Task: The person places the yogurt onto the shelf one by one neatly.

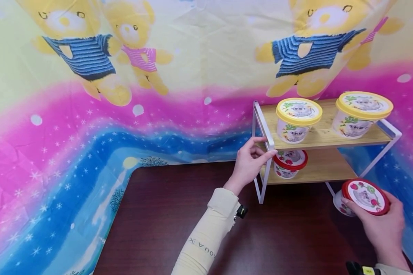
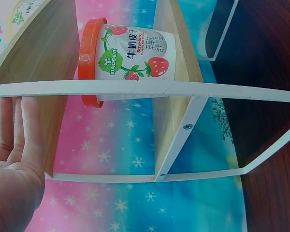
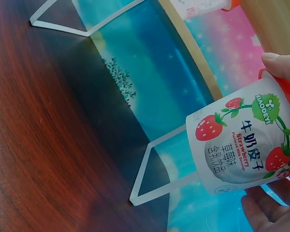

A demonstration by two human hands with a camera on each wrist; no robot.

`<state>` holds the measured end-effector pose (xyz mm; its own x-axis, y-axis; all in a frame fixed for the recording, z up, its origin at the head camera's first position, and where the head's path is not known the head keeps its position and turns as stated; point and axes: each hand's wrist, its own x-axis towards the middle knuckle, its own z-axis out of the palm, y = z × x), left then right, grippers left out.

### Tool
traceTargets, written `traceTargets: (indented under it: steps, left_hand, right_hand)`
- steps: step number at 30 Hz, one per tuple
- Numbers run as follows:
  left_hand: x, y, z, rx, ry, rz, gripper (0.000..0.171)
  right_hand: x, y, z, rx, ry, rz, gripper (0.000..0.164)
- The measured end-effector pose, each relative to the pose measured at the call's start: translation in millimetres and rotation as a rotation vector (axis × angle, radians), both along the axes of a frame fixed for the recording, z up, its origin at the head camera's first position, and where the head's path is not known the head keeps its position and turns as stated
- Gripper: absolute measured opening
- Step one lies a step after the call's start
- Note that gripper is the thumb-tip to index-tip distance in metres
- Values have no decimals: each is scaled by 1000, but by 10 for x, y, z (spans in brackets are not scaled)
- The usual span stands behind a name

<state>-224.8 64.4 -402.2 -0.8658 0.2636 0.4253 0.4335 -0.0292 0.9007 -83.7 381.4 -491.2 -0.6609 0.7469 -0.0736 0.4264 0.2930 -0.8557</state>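
My left hand (image 1: 248, 163) holds the white metal frame (image 1: 265, 128) of a two-tier shelf rack at its left front corner. In the left wrist view the fingers (image 2: 30, 133) reach behind that frame. A red-lidded strawberry milk tub (image 3: 241, 137) is in my right hand (image 1: 385, 226), gripped round the lid end with the thumb on one side and fingers on the other. It hangs tilted in front of the rack's right side, apart from it. Another red-lidded strawberry tub (image 2: 135, 55) stands at the left end of the lower shelf (image 1: 325, 168).
Two yellow-lidded tubs (image 1: 297, 120) stand on the upper shelf (image 1: 325, 124), one left and one right. The rack rests on a dark brown table (image 1: 165, 214). A cloth backdrop with bears (image 1: 206, 76) rises behind and along the sides.
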Motion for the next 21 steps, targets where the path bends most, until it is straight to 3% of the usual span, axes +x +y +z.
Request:
traceTargets:
  steps: [21]
  left_hand:
    - [4,1,5,10,-3,-11,38]
  right_hand:
    - [-10,-56,133,42,77,-8,93]
